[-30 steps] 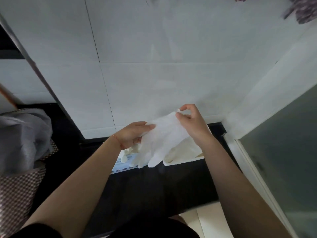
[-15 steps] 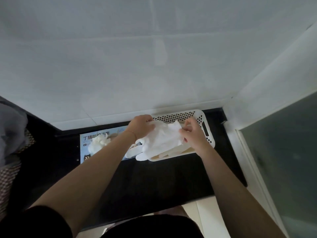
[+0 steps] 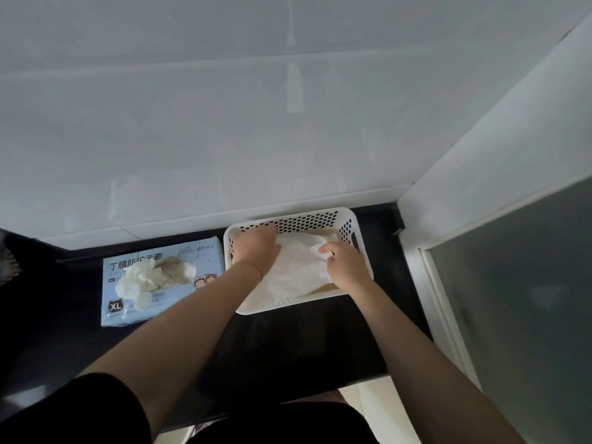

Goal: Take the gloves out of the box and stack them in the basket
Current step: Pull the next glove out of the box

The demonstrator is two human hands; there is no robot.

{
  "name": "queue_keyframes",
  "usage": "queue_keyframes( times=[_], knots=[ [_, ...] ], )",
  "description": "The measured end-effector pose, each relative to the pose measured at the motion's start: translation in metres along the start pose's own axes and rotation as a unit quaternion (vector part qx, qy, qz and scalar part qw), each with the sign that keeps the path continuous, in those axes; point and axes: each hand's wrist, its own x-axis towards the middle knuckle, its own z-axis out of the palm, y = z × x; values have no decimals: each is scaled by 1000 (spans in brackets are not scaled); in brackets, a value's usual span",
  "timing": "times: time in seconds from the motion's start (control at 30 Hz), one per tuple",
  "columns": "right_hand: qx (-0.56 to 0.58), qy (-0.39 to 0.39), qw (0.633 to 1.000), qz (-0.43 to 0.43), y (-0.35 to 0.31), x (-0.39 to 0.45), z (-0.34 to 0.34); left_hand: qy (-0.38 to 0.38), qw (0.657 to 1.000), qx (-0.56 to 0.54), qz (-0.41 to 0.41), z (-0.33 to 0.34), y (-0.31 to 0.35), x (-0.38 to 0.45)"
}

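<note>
Both hands seemingly on glove (image 3: pixel 298 267)

Your white basket (image 3: pixel 347 223) sits on the dark counter at the 3 o'clock side of the glove box (image 3: pixel 205 255), just beside it. It is rectangular, with round holes in its walls and a slot handle at its right end. A white glove (image 3: pixel 298 267) lies spread flat inside it. The box is pale blue, lying flat, marked XL at its 7 o'clock corner. More gloves (image 3: pixel 144 278) bulge crumpled from its top opening.
</note>
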Motion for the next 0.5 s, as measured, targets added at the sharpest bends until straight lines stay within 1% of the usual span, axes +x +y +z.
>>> queue_keyframes(
  times=[0.07, 0.13, 0.2, 0.27, 0.33, 0.43, 0.5],
  knots=[
    [-60, -6, 998, -13, 4, 1, 5, 29, 995, 89, 17, 5, 6, -5],
    [-115, -12, 993, -34, 7, 1, 6, 38, 991, 124, 37, 9, 8, -10],
    [-153, -14, 987, -55, 8, 2, 6, 0, 995, 86, 59, 14, 8, -14],
    [-183, -6, 980, -73, 8, 3, 4, -65, 993, 61, 72, 22, 8, -19],
    [-217, 9, 972, -86, 8, 5, 2, -106, 991, 64, 47, 29, 5, -22],
    [-253, 7, 964, -85, 8, 7, 0, -119, 991, 56, 10, 36, 1, -23],
    [-264, 2, 962, -76, 3, 5, -2, -92, 995, 24, 4, 37, -1, -24]
  ],
)
